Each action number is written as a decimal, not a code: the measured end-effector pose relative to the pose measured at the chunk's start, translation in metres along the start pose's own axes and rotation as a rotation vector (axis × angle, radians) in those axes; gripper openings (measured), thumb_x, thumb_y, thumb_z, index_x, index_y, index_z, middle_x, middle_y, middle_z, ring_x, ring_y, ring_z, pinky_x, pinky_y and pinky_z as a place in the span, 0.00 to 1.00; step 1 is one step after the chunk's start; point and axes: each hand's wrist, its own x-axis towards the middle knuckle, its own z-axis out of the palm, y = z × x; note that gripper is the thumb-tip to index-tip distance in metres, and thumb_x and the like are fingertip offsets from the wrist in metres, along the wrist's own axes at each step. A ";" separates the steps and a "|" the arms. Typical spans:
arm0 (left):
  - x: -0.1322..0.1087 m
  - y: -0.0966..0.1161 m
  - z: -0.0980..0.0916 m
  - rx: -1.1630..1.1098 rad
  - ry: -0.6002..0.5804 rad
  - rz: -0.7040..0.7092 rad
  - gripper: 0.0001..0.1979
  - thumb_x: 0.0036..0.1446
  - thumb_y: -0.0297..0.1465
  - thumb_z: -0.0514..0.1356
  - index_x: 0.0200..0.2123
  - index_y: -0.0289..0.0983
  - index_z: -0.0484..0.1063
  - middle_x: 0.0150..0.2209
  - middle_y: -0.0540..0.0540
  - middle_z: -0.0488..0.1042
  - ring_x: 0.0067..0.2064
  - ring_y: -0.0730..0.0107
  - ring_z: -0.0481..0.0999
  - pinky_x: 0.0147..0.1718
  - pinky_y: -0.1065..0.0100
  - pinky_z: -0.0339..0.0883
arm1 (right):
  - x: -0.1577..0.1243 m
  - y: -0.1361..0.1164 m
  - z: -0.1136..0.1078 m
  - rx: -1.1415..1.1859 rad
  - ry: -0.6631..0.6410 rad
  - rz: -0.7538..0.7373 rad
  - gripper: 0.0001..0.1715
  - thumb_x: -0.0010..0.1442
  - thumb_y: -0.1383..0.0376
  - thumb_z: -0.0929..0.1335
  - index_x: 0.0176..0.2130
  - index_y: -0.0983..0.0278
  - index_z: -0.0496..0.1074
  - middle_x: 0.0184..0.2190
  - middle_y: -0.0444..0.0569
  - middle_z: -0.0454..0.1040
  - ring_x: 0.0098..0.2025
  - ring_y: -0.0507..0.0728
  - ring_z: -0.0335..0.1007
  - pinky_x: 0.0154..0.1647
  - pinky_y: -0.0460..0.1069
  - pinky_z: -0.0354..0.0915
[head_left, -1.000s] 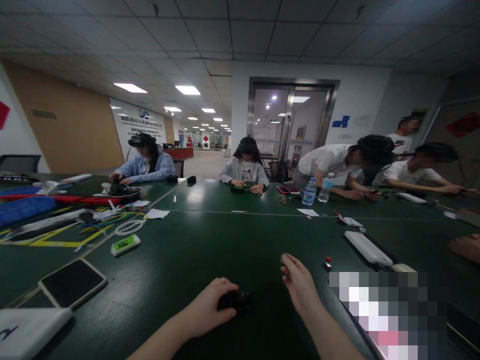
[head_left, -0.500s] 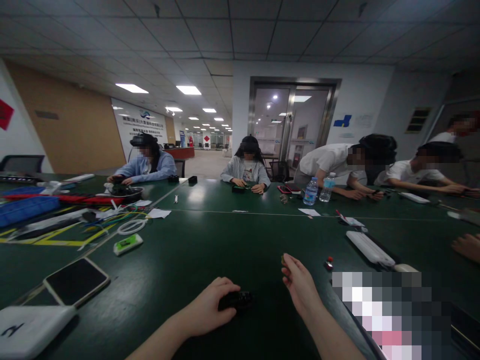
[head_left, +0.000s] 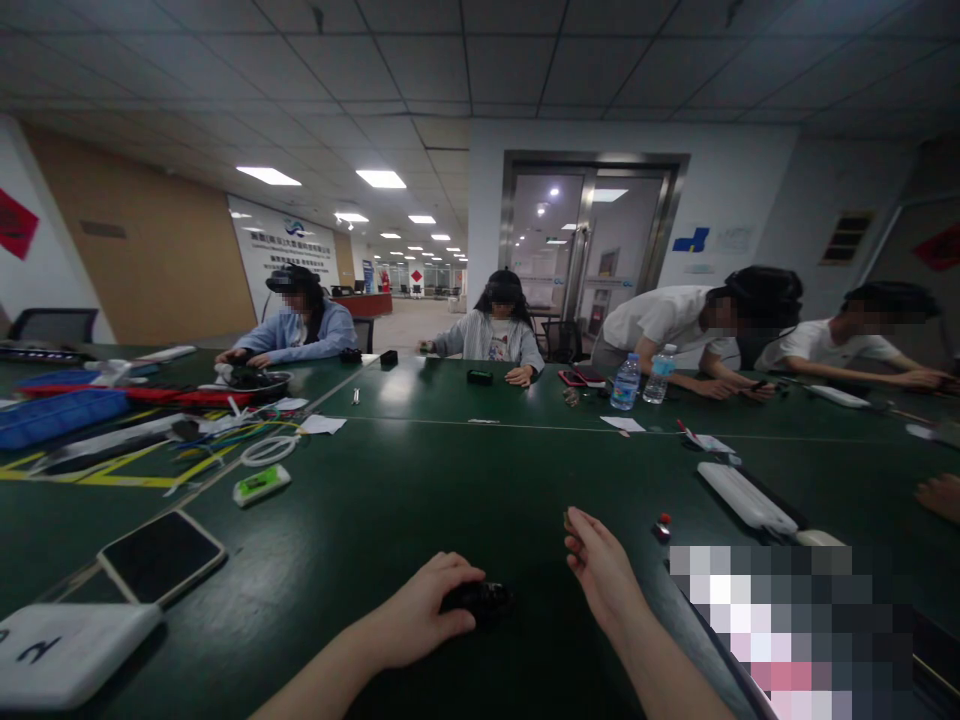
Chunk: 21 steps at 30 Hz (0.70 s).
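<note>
My left hand (head_left: pixel 424 612) rests on the dark green table (head_left: pixel 420 510) with thumb and fingers closed around a small black object (head_left: pixel 493 600). The object's far end sticks out past my fingertips, and its exact kind does not show. Just to the right, my right hand (head_left: pixel 600 570) is raised a little over the tabletop, its thumb and fingertips pinched together. Whatever sits in that pinch is too small and dark to name. A small red-and-silver item (head_left: pixel 662 528) lies on the table to the right of my right hand.
A phone (head_left: pixel 162 556) and a white box-like device (head_left: pixel 82 650) lie at left, near a green-and-white item (head_left: pixel 261 486), cables (head_left: pixel 268 452) and a blue tray (head_left: pixel 64 418). A long white device (head_left: pixel 746 500) lies at right. Water bottles (head_left: pixel 624 384) stand farther back. Several people sit across.
My hands keep nearly the same pose, while the view shifts slightly. The person across the middle has moved one hand out sideways, away from the black box before them.
</note>
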 end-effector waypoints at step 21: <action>-0.001 0.002 -0.001 -0.013 0.012 0.011 0.22 0.50 0.31 0.58 0.51 0.41 0.67 0.50 0.46 0.65 0.51 0.65 0.64 0.53 0.62 0.56 | 0.000 0.001 0.000 0.048 -0.004 0.026 0.18 0.46 0.54 0.72 0.37 0.59 0.72 0.34 0.43 0.71 0.29 0.50 0.66 0.24 0.45 0.63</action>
